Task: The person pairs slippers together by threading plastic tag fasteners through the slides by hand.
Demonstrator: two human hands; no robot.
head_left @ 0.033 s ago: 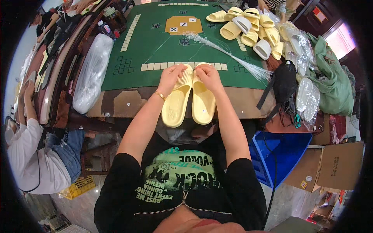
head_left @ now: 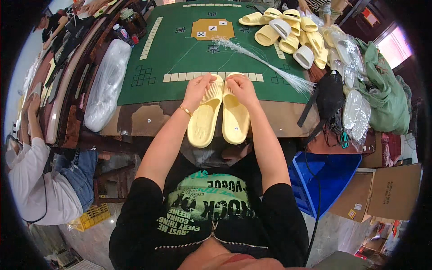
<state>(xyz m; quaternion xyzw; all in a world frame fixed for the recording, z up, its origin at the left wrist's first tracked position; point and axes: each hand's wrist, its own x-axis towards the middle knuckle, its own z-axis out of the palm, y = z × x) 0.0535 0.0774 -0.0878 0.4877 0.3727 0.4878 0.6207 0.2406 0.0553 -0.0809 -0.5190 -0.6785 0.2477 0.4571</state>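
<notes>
A pair of pale yellow slide slippers lies side by side, soles down, with heels toward me over the table's near edge. My left hand (head_left: 198, 92) is closed with curled fingers at the ribbed strap of the left slipper (head_left: 203, 121). On the other one, the right slipper (head_left: 236, 120), my right hand (head_left: 243, 91) pinches at the strap near the toe. The fingertips are partly hidden, so any thin strand between them does not show. Beyond the hands, a bundle of clear plastic strands (head_left: 270, 65) lies across the green mat (head_left: 153, 58).
Several loose yellow and whitish slippers (head_left: 290, 44) are heaped at the far right. Beside them are plastic-wrapped slippers (head_left: 356, 112), a black bag (head_left: 327, 94) and green cloth (head_left: 384, 90). A clear-wrapped bundle (head_left: 108, 85) lies left; a blue bin (head_left: 321, 180) stands below right. Another person (head_left: 49, 184) sits left.
</notes>
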